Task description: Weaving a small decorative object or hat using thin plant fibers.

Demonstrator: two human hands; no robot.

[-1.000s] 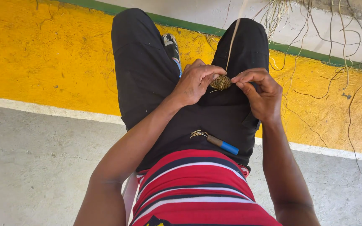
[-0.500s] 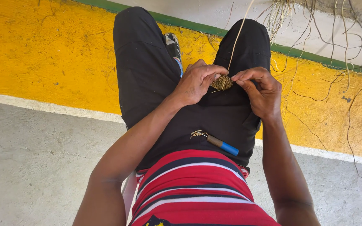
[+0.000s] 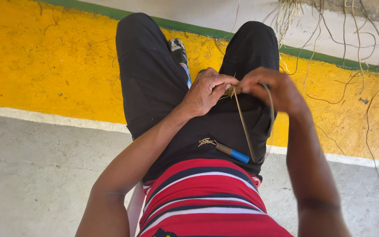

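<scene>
Now both hands, left hand (image 3: 205, 93) and right hand (image 3: 270, 90), pinch the weave (image 3: 233, 91) tight between closed fingers; the strand (image 3: 243, 127) hangs below, likely needing threading.

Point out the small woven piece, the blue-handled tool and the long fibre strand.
small woven piece (image 3: 233, 90), head view, on its tan weave showing between the fingertips.
blue-handled tool (image 3: 239, 156), head view, on the blue end of its handle.
long fibre strand (image 3: 243, 127), head view, midway along its length over the lap.
</scene>
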